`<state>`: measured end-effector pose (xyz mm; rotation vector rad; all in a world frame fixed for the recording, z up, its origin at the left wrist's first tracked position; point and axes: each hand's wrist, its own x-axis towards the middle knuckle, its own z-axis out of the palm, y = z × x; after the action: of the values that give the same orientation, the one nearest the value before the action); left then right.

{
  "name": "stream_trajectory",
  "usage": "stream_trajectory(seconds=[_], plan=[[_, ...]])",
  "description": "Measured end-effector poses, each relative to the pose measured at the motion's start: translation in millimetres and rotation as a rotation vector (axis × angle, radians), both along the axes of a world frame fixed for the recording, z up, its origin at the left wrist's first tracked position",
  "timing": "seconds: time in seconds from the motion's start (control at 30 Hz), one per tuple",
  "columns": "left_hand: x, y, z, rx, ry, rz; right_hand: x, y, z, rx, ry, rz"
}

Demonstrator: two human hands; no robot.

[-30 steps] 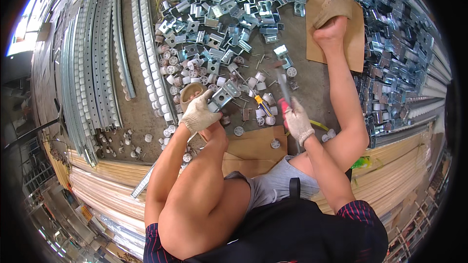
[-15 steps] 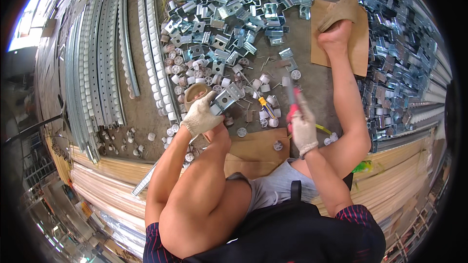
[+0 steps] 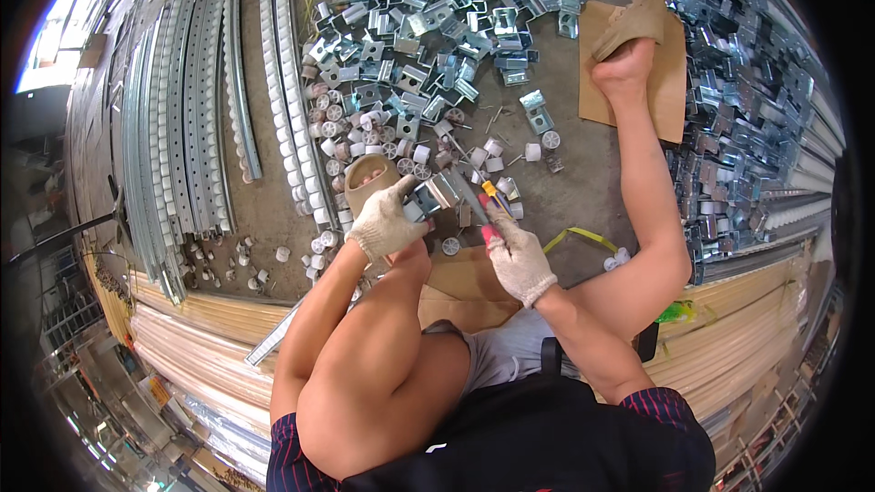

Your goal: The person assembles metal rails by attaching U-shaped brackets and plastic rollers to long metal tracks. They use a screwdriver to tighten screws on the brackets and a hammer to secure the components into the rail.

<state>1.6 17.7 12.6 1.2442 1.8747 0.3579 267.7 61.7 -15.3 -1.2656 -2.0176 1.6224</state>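
The left hand has its fingers closed on the metal bracket, just left of the red-handled tool that the right hand grips. Brace the bracket firmly, fingertips clear of the tool; whether the two touch is hard to tell.

Coarse, matt knitted cloth wraps my left grip, right up against the smooth, shiny metal of the bracket. Same rough knit on my right grip, closed round a tool of duller grey metal. Far off, glossy metal pieces; nearer, white plastic-looking rollers. Far right, matt brown cardboard over a rough, dull floor; left, smooth metal rails.
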Motion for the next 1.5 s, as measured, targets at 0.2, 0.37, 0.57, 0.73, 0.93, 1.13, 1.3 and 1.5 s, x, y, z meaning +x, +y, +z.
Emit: stream_trajectory(seconds=[0.2,0.37,0.57,0.73,0.93,1.13,1.3,1.5], plan=[[8.4,-8.5,-3.2,-0.084,-0.049,-0.037,-37.2,21.7,21.3,-0.299,0.241,-0.207],[14.4,-6.8,6.8,-0.088,-0.076,0.0,-59.6,52.3,12.0,-0.27,0.368,-0.156],[13.7,-14.3,0.0,0.016,-0.122,-0.024,-52.3,64.4,7.2,-0.534,0.387,-0.074],[15.3,-9.4,1.7,-0.081,-0.113,-0.045,-48.1,67.8,-1.8,-0.605,0.42,-0.053],[10.9,-10.1,3.4,-0.094,-0.092,-0.004,-40.1,70.8,32.5,-0.466,0.083,-0.224],[-8.5,0.2,-8.9,-0.064,-0.04,0.006,40.5,48.1,-20.6,0.145,0.203,-0.18],[-11.1,-2.0,-0.1,-0.013,0.121,-0.039,54.4,73.3,42.1,-0.298,0.245,-0.734],[-15.5,-7.9,-13.0,0.09,0.054,-0.031,18.1,36.7,45.0,-0.041,-0.125,0.028]])
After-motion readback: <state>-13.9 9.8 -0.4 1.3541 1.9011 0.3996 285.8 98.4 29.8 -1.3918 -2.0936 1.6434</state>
